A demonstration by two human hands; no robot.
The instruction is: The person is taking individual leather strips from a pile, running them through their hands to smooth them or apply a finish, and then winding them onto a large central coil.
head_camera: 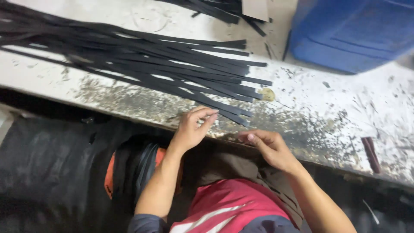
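Observation:
A pile of long black strips [142, 60] lies fanned across the worn white worktable [327, 108], their cut ends pointing right. My left hand [192, 127] rests at the table's front edge with its fingertips curled on the end of the nearest strip. My right hand [269, 149] hovers just below the table edge, fingers bent and loosely together, with nothing visible in it. My red and grey clothing [233, 207] shows at the bottom.
A blue plastic bin [353, 32] stands at the back right. More black strips [215, 8] lie at the top centre. A dark reddish scrap [371, 153] sits near the right front edge. An orange and black object [133, 168] and dark material lie below the table.

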